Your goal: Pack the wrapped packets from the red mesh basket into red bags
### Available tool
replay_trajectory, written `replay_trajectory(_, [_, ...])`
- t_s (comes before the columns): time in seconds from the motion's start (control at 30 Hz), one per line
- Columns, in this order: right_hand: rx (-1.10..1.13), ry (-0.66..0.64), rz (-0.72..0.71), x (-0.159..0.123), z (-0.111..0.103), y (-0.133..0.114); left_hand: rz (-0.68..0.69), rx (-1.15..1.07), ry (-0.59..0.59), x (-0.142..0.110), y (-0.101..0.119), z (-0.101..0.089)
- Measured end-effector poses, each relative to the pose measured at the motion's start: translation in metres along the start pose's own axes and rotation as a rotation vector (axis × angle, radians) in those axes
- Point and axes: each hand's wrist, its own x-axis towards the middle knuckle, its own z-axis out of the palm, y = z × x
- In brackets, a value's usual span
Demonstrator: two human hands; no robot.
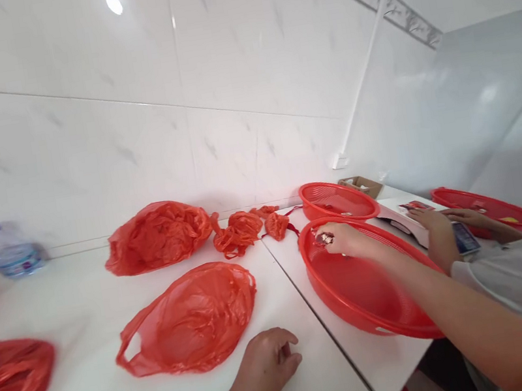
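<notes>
My left hand (268,363) hovers over or rests on the white table, loosely curled, with a gap between thumb and forefinger and nothing in it. Just beyond it lies an opened red plastic bag (186,319), spread flat with one handle loop to the left. My right hand (345,240) reaches into the nearer red plastic basket (371,297). Its fingers are closed on a small brown, shiny packet (326,237), too small to make out fully. A few small pieces lie by that hand in the basket, partly hidden.
Another red bag (158,235), crumpled bags (241,228) and a water bottle (10,252) line the wall. A bag (9,387) lies at left. Behind my basket is a second basket (338,200); at right, a co-worker's hands (431,224), a phone (466,237) and another basket (491,208).
</notes>
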Motion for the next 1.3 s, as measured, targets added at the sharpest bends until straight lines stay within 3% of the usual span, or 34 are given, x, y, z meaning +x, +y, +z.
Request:
replay_trajectory(0.17, [-0.129,-0.302,-0.348,-0.014,0.039,-0.057,-0.007,0.006,-0.013,0.0,0.004,-0.002])
replay_trajectory(0.33, [-0.172,-0.455,-0.668,-0.027,0.115,-0.113,-0.005,0.008,-0.003,-0.002,0.005,-0.004])
replay_trajectory(0.43, [-0.218,-0.476,-0.788,-0.021,0.164,-0.127,-0.003,-0.014,0.002,-0.003,0.004,-0.004])
replay_trajectory(0.53, [-0.304,-0.541,-0.864,-0.017,0.197,-0.127,0.028,-0.037,0.001,-0.001,0.003,-0.002])
replay_trajectory(0.63, [-0.207,-0.48,-0.818,-0.028,0.204,-0.118,0.055,-0.021,0.003,0.002,0.002,0.001])
replay_trajectory(0.73, [0.04,-0.279,-0.661,-0.05,0.199,-0.098,0.057,0.026,0.025,0.005,0.001,0.003])
replay_trajectory(0.87, [0.25,0.09,-0.268,-0.068,0.198,-0.045,0.098,0.044,0.017,0.005,0.0,0.004])
replay_trajectory(0.93, [0.302,0.17,-0.044,-0.069,0.202,-0.016,0.091,0.038,0.025,0.004,-0.001,0.004])
replay_trajectory(1.0, [0.353,0.168,0.116,-0.065,0.206,0.005,0.042,0.039,0.043,0.004,-0.003,0.005])
replay_trajectory(1.07, [0.379,0.137,0.181,-0.062,0.208,0.013,0.007,0.047,0.056,0.003,-0.003,0.005])
replay_trajectory(1.3, [0.35,0.02,0.138,-0.067,0.214,0.001,0.042,0.062,0.035,0.002,0.005,0.003])
